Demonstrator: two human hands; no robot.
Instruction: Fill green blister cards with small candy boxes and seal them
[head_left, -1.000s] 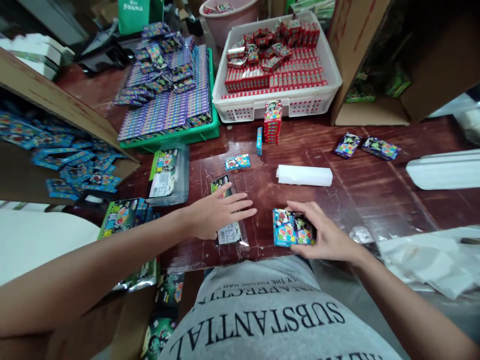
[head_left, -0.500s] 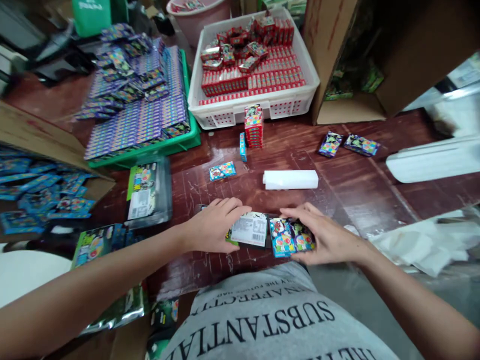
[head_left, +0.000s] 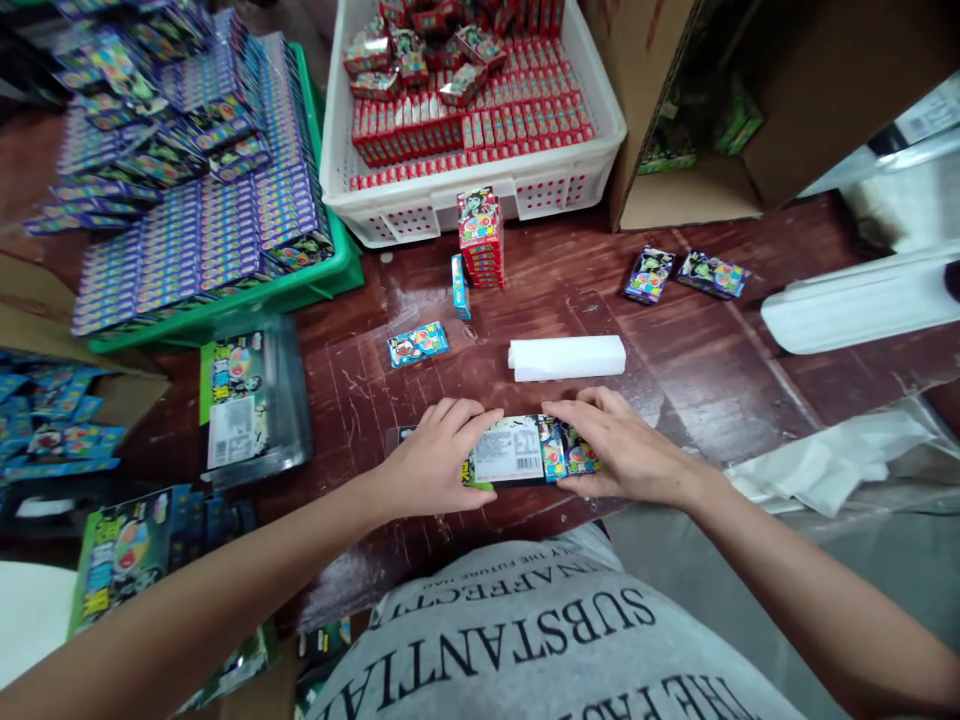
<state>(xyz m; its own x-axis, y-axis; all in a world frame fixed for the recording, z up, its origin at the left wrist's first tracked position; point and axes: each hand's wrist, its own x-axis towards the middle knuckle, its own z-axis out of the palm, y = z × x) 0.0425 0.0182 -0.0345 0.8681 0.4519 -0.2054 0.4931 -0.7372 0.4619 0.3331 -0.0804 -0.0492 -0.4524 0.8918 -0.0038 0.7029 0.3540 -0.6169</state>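
My left hand (head_left: 435, 460) grips the left end of a clear plastic pouch (head_left: 508, 450) with a white barcode label, held over the dark red table (head_left: 720, 370). My right hand (head_left: 622, 450) holds a small stack of colourful card packs (head_left: 570, 455) and presses them against the pouch's right end; how far they are inside, I cannot tell. Both hands are closed around what they hold, close together near the table's front edge.
A white block (head_left: 566, 357) lies just beyond the hands. Behind it are a blue pack (head_left: 418, 344), a red pack stack (head_left: 481, 238), a white crate of red packs (head_left: 427, 205) and a green tray of purple packs (head_left: 322, 275). More pouches (head_left: 251, 400) lie left.
My left hand picked the pouch up off the table and turned it toward the right. My right hand brought the packs up against its end. The view tilted down and nearer.
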